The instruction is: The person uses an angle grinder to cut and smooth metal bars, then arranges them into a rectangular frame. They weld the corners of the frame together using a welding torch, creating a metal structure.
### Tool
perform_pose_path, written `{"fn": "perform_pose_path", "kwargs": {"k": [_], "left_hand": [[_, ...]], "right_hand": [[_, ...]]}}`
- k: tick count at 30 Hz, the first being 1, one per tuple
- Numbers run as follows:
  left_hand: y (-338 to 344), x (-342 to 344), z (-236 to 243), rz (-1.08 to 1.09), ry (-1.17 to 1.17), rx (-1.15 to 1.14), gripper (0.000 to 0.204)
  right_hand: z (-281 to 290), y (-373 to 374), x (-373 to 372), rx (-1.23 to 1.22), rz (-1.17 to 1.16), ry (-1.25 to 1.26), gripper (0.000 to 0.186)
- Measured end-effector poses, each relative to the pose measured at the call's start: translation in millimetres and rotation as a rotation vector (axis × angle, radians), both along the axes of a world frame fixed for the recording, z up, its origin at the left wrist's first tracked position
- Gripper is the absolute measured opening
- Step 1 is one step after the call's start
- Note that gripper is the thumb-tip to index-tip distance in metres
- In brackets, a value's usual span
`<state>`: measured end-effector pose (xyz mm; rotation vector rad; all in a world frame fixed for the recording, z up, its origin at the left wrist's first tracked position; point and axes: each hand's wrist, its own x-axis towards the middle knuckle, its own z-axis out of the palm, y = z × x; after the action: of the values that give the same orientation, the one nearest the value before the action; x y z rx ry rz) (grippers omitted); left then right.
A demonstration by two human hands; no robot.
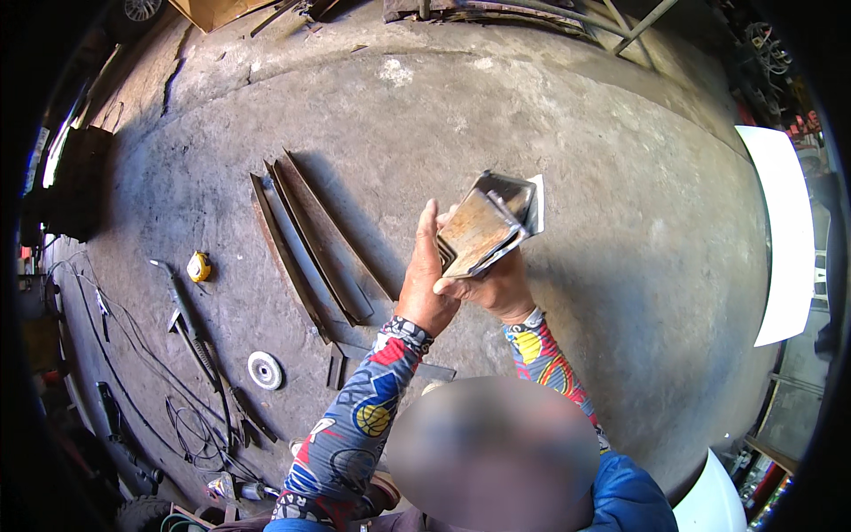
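Note:
In front of me, a stack of short rusty angle-iron pieces [481,232] is held up off the floor, some nested, their bent edges showing. My right hand [503,288] grips the stack from below and the right, its fingers partly hidden underneath. My left hand [429,282] presses against the left side, fingers pointing up along the metal. Beyond my left forearm, long rusty steel angle bars [306,239] lie roughly side by side on the concrete. A dark flat steel piece [336,365] lies partly under my left sleeve.
On the left floor are a yellow tape measure [199,266], a welding torch [188,306] with its cable, and a round abrasive disc [265,371]. Loose cables [191,430] coil nearer me. A white curved panel [776,235] stands at the right; metal tubing [651,22] crosses the far edge.

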<state>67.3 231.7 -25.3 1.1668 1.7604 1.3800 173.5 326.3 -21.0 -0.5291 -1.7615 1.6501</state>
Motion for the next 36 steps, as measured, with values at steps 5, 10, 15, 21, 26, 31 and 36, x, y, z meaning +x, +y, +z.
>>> {"fn": "perform_pose_path", "kwargs": {"k": [5,10,15,21,26,31,36], "left_hand": [[-9.2,2.0,-5.8,-0.026,0.016,-0.07,0.119],[-18.1,-10.2,-9.8,-0.261,0.191,-0.195,0.124],[-34.1,-12.6,1.8,-0.251,-0.042,-0.146,0.107],[-87.2,-1.8,20.1,-0.121,-0.363,-0.264,0.105],[-142.9,-10.3,14.1,-0.095,-0.341,-0.372,0.07],[-186.2,-15.0,7.4,-0.053,-0.344,-0.444,0.056],[-208.5,-15.3,6.5,0.008,-0.359,-0.453,0.055]], "right_hand": [[-6.9,-17.4,-7.4,0.254,-0.169,-0.104,0.079],[-17.9,-26.1,-13.1,0.724,-0.249,-0.13,0.062],[-19.2,-31.4,-14.5,0.487,-0.406,0.001,0.034],[-16.2,-9.6,21.1,0.206,-0.452,-0.028,0.03],[-39.1,-15.5,28.3,0.264,-0.301,-0.078,0.026],[-63.9,-28.7,14.0,0.293,-0.341,-0.082,0.017],[-65.7,-28.5,4.3,0.347,-0.422,-0.075,0.031]]}}
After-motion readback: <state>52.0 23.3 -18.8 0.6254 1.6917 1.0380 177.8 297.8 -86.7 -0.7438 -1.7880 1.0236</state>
